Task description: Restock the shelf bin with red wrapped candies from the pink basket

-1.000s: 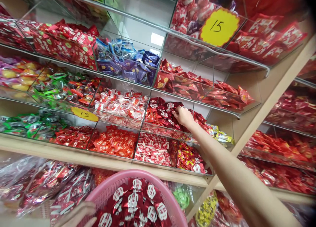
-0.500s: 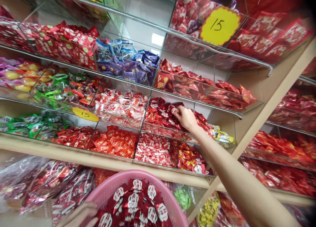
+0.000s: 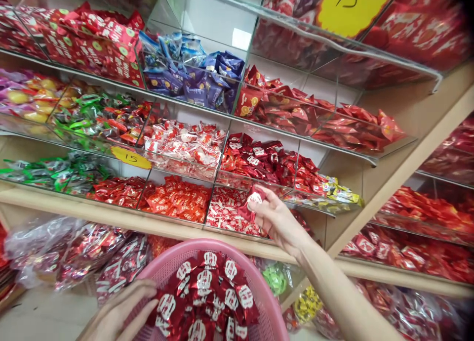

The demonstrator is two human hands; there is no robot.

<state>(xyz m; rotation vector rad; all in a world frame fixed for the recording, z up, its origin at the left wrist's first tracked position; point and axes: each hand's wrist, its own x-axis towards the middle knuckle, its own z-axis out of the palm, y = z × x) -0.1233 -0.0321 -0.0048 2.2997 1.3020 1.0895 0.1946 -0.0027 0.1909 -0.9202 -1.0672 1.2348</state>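
Between the thumb and fingers of my right hand (image 3: 279, 220) is a dark red wrapped candy (image 3: 255, 201) with a white print. The hand is in front of the lowest shelf row, partly covering a bin of small red-and-white candies (image 3: 227, 210). Below it, a pink plastic basket (image 3: 272, 286) holds several dark red wrapped candies (image 3: 205, 301) of the same look. My left hand (image 3: 124, 306) lies over the basket's left rim with its fingers curled inward, its tips by the candies; the thumb is hidden. Similar dark red packets (image 3: 259, 155) fill a bin above my right hand.
Clear dividers split the shelves into bins of orange-red packets (image 3: 181, 200), blue and purple packets (image 3: 188, 84) and green-wrapped candies (image 3: 59, 173). Yellow price tags (image 3: 130, 157) hang on the edges. A wooden upright (image 3: 388, 188) stands at right. Bagged candies (image 3: 85, 257) lie beneath the shelf.
My right hand has come down and toward me from the dark red candy bin, bringing one candy out. My left hand stays on the basket. The view has shifted slightly.
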